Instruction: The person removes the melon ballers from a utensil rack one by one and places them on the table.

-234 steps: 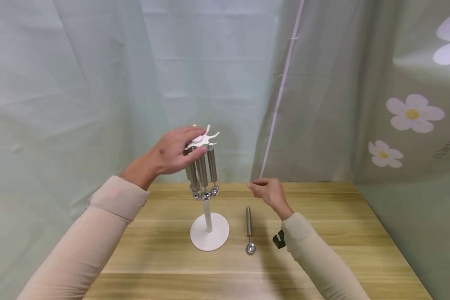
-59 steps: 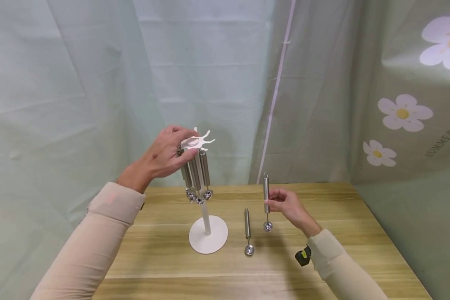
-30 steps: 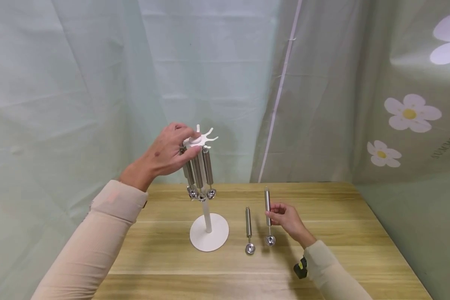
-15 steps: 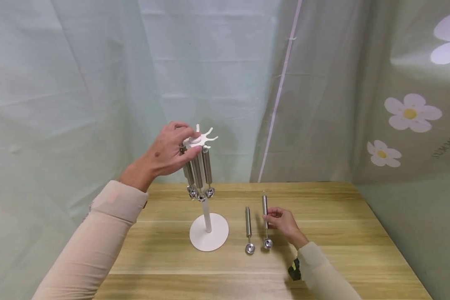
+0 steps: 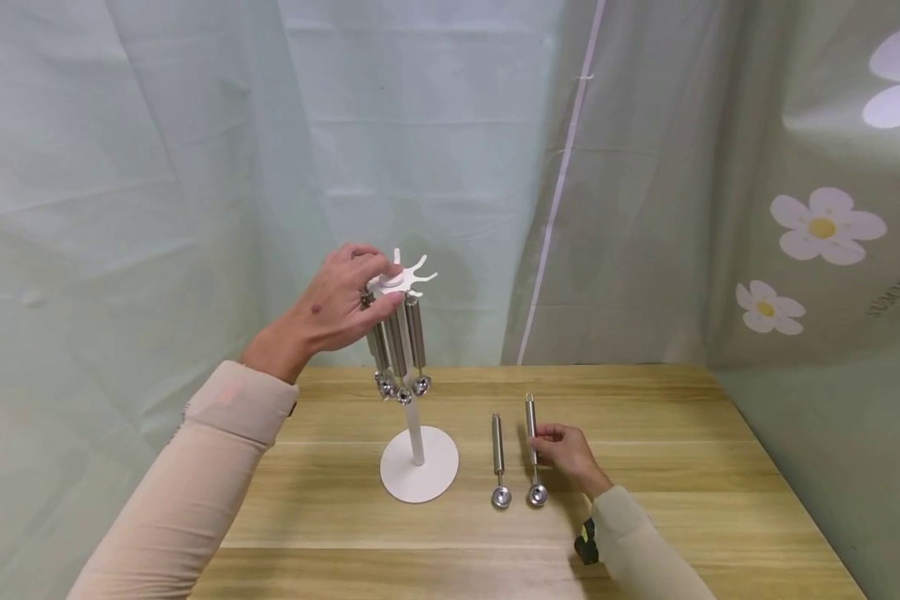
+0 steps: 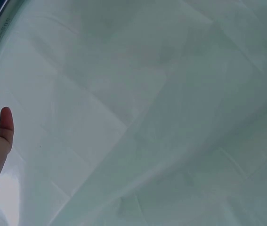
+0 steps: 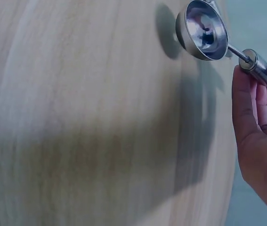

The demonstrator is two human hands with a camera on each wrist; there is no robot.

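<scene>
Low, right hand [image 5: 566,454] fingers clamped on scoop [image 5: 532,450], left hand [image 5: 337,304] raised, fingers pinching rack top [image 5: 401,279].

Glossy steel scoops [image 5: 532,446], a matt white stand [image 5: 417,467], a smooth wooden table [image 5: 667,467], cloth curtains [image 5: 195,167].

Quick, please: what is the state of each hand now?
Left hand: grips the white rack top.
Right hand: holds the metal scoop on the table.

A wooden counter [image 5: 645,517] carries a white stand [image 5: 418,475] and two steel scoops [image 5: 498,457] [image 5: 532,450] side by side.
</scene>
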